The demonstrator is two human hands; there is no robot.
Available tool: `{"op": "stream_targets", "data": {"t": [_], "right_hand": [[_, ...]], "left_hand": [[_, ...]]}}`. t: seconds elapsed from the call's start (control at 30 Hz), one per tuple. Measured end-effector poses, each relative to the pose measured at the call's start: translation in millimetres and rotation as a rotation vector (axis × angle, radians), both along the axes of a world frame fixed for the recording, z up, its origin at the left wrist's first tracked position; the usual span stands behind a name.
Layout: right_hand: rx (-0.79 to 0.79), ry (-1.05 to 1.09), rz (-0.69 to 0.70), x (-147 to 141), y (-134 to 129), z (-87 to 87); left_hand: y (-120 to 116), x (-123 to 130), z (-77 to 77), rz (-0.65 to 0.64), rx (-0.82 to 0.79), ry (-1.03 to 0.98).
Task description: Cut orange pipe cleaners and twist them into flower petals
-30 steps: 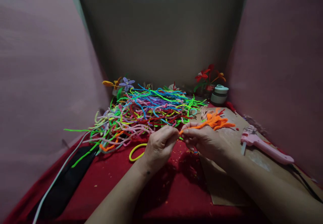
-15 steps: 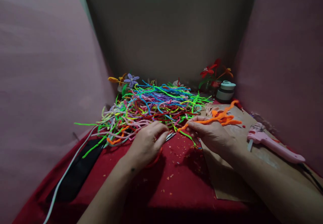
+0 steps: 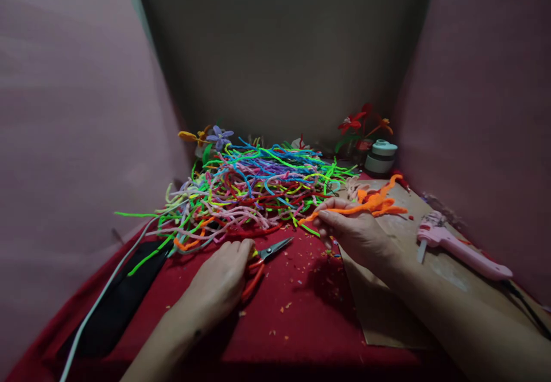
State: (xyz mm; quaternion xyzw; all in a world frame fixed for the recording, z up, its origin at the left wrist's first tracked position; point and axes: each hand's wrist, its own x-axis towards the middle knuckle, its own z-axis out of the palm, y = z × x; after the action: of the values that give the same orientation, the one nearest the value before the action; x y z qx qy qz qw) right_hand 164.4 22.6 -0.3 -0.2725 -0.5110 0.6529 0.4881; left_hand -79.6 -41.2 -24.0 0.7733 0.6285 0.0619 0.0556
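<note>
My left hand (image 3: 226, 273) is closed at the handles of scissors (image 3: 275, 249) with red-orange loops; the blades point right, over the red cloth. My right hand (image 3: 350, 230) pinches the stem of an orange fuzzy-wire piece (image 3: 376, 201), whose looped end spreads to the right above the brown board. The stem's thin tip pokes out left of my fingers. Behind both hands lies a big tangled heap of coloured fuzzy wires (image 3: 258, 184).
A pink glue gun (image 3: 465, 250) lies on the brown board (image 3: 387, 324). Behind stand a jar with a pale green lid (image 3: 381, 157), red flowers (image 3: 353, 122) and a purple flower (image 3: 220, 138). A white cable (image 3: 97, 301) crosses a black item (image 3: 116, 307) at left.
My left hand has moved down and left, away from my right hand, and the scissors now show beside its fingers. My right hand keeps its hold on the orange piece; the view has shifted slightly.
</note>
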Motion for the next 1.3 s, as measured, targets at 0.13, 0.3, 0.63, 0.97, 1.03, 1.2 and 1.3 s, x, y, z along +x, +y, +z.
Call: {"op": "stream_targets", "data": {"t": [0.13, 0.3, 0.63, 0.97, 1.03, 1.2, 1.3], "right_hand": [[0.045, 0.021, -0.007, 0, -2, 0.5], [0.178, -0.036, -0.068, -1, -6, 1.6], [0.395, -0.177, -0.096, 3, -16, -0.4], [0.439, -0.167, -0.089, 4, -21, -8.3], [0.436, -0.163, -0.081, 4, -22, -6.8], [0.377, -0.162, -0.088, 1, -25, 1.2], [0.293, -0.102, -0.058, 0, -23, 1.9]], "left_hand": [[-18, -2, 7.1, 0.009, 0.036, -0.111], [-33, 20, 23.0, -0.088, 0.108, -0.179], [-36, 41, 35.9, -0.042, 0.121, -0.113], [-37, 43, 34.0, -0.072, 0.068, -0.131], [-38, 43, 34.6, -0.07, 0.056, -0.125], [-39, 46, 37.5, -0.061, 0.055, -0.08], [-39, 47, 36.4, -0.047, 0.081, -0.061]]}}
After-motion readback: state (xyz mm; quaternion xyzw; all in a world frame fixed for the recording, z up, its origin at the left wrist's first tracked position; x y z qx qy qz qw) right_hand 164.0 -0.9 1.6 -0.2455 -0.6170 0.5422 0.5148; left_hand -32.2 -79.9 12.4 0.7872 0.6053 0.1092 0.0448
